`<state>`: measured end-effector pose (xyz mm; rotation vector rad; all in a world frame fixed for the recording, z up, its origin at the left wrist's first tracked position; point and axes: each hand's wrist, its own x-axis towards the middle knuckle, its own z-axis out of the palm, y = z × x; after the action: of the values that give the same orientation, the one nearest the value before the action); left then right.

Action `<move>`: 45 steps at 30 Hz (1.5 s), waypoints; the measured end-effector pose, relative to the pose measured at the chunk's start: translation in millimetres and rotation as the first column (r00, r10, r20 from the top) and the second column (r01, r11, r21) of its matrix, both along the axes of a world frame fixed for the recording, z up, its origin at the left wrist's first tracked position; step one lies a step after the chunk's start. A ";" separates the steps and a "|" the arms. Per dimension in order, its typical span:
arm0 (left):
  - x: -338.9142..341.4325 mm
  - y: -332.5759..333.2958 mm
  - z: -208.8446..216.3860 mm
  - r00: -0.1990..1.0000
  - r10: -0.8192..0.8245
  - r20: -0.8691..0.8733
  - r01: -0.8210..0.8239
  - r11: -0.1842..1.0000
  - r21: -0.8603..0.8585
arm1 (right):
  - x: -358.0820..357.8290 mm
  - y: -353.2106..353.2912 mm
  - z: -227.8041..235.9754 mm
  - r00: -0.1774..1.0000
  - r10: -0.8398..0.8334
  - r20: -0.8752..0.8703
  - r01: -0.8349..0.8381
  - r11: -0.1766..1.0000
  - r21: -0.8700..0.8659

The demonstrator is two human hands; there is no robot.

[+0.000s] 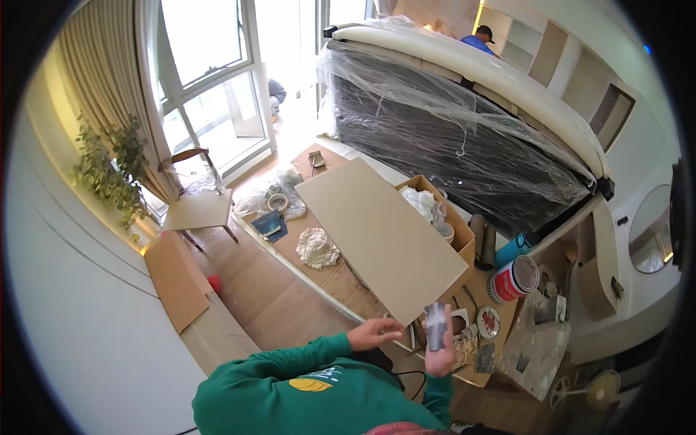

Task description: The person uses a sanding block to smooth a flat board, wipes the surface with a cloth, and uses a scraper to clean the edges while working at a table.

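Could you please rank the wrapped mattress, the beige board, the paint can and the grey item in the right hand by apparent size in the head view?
1. Wrapped mattress
2. Beige board
3. Paint can and grey item: they look alike, and the item sits nearer the camera, so I won't rank them.

Just beyond the right grip [438,346]: board [380,235] lying over cardboard box [444,217]. Right of it, paint can [513,279] on the floor. Left grip [373,333] beside it, at the board's near corner.

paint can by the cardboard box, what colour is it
The paint can is red with a white band and a silvery lid, seen in the head view.
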<state>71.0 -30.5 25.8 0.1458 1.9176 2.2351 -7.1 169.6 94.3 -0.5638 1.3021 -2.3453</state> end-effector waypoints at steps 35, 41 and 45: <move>-9.0 105.9 -0.1 0.772 0.620 -0.137 -0.626 0.780 0.005 | -46.6 81.9 -43.7 0.902 0.420 -0.099 -0.380 0.882 0.280; -19.7 54.1 -62.8 0.203 0.952 0.229 -0.979 0.204 0.020 | -70.1 71.6 -56.9 0.769 0.258 -0.584 0.146 0.820 0.554; -44.1 54.9 -78.6 0.422 0.782 0.459 -0.905 0.334 0.263 | -83.2 55.9 -65.7 0.652 0.203 -0.730 0.306 0.810 0.499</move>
<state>26.9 24.4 -52.8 -1.3908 1.3210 3.0946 -90.2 225.5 28.6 -1.3900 2.3182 -1.5488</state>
